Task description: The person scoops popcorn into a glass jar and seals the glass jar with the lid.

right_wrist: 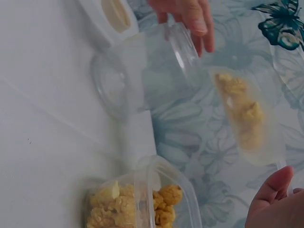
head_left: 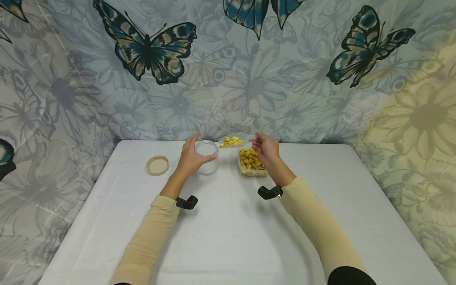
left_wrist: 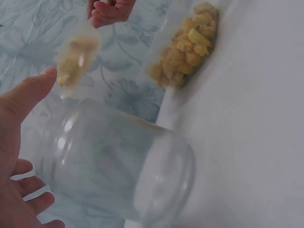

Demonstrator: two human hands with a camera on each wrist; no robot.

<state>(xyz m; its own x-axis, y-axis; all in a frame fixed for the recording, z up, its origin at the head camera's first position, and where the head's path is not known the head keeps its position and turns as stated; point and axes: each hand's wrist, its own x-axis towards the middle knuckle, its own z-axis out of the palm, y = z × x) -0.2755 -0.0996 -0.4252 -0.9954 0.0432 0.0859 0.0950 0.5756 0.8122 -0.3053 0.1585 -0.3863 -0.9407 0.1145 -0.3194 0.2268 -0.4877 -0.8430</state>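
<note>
A clear, lidless jar stands upright on the table. My left hand is at its mouth, thumb apart from the fingers; in the left wrist view the thumb is raised beside the rim and the fingers are loosely bent. My right hand pinches the thin handle of a translucent scoop loaded with yellow popcorn. The scoop hangs above the table, its tip close to the jar's mouth. Below my right hand sits a clear plastic container holding more popcorn.
A round lid with a cream rim lies on the white table, left of the jar. Behind the table's far edge hangs a patterned cloth with flowers and butterflies.
</note>
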